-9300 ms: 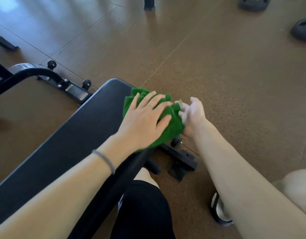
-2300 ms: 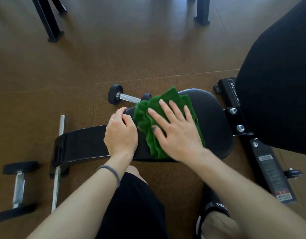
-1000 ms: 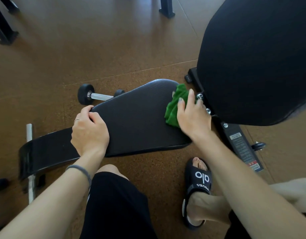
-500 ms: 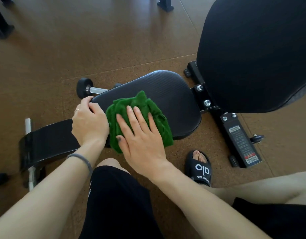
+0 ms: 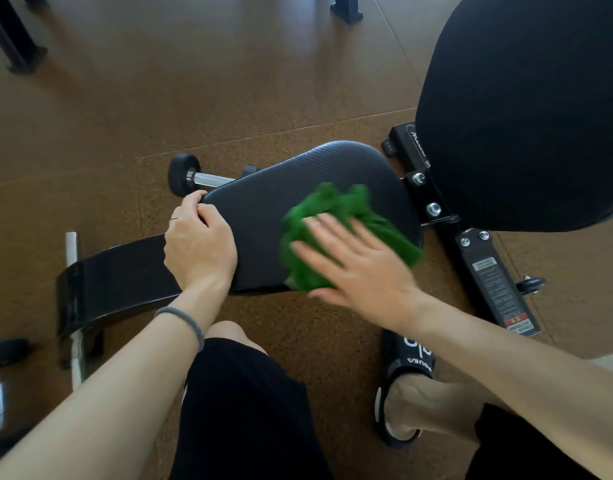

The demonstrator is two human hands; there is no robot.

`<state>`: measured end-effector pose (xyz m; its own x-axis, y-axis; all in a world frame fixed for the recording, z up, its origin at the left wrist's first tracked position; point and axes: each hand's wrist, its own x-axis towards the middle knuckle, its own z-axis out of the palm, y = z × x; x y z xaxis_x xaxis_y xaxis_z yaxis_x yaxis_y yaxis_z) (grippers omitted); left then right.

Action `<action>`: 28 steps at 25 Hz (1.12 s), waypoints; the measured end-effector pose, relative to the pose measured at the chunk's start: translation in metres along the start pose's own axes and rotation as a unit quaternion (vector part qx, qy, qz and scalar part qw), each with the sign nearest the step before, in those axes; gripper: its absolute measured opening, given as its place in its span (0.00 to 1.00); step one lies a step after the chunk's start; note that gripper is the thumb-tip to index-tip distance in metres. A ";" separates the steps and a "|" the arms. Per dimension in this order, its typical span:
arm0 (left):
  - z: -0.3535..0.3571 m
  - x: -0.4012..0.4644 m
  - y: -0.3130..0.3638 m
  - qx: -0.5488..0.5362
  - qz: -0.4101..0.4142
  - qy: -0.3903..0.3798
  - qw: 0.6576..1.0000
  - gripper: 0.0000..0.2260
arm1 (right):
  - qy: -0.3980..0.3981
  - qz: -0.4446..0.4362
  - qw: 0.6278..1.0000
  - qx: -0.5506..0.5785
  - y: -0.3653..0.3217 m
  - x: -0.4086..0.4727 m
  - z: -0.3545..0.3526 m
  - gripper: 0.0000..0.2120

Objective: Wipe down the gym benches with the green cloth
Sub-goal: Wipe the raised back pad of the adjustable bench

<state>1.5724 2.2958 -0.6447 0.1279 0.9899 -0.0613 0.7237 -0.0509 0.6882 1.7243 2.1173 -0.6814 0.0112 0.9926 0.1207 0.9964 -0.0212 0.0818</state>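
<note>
Upside-down "olo" on black slide sandal [image 5: 407, 362]

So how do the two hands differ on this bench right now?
The left hand curls over the narrow end of the seat pad, gripping its edge; the right hand lies flat with straight fingers, pressing the green cloth. The left looks sharp, the right motion-blurred. Both bear on the same pad.

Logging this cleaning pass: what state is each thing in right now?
green cloth: bunched, blurred, lying on the seat pad
right hand: fingers straight, pressing the cloth
left hand: fingers curled over the pad's narrow end
seat pad: flat, partly covered
dumbbell: lying on the floor behind the pad
</note>
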 end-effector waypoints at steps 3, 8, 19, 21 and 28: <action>0.000 0.007 -0.006 -0.050 -0.013 -0.018 0.998 0.19 | -0.027 -0.094 0.995 0.027 -0.040 0.061 -0.009 0.33; -0.003 0.005 -0.010 -0.083 -0.008 -0.039 0.996 0.18 | -0.051 -0.060 0.997 -0.003 0.022 -0.009 -0.008 0.34; -0.007 0.004 -0.007 -0.193 -0.081 -0.023 0.978 0.18 | -0.082 0.058 0.986 0.136 -0.037 0.138 -0.021 0.27; -0.006 0.003 -0.008 -0.212 -0.090 -0.007 0.973 0.19 | -0.060 0.035 0.989 0.128 -0.055 0.107 -0.020 0.27; -0.007 0.004 -0.009 -0.249 -0.120 -0.016 0.961 0.20 | -0.082 0.020 0.982 0.168 -0.014 0.170 -0.012 0.23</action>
<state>1.5617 2.3009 -0.6460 0.0235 0.9602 -0.2783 0.3219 0.2563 0.9114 1.7117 2.2848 -0.6505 0.0375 0.9982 -0.0471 0.9660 -0.0483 -0.2541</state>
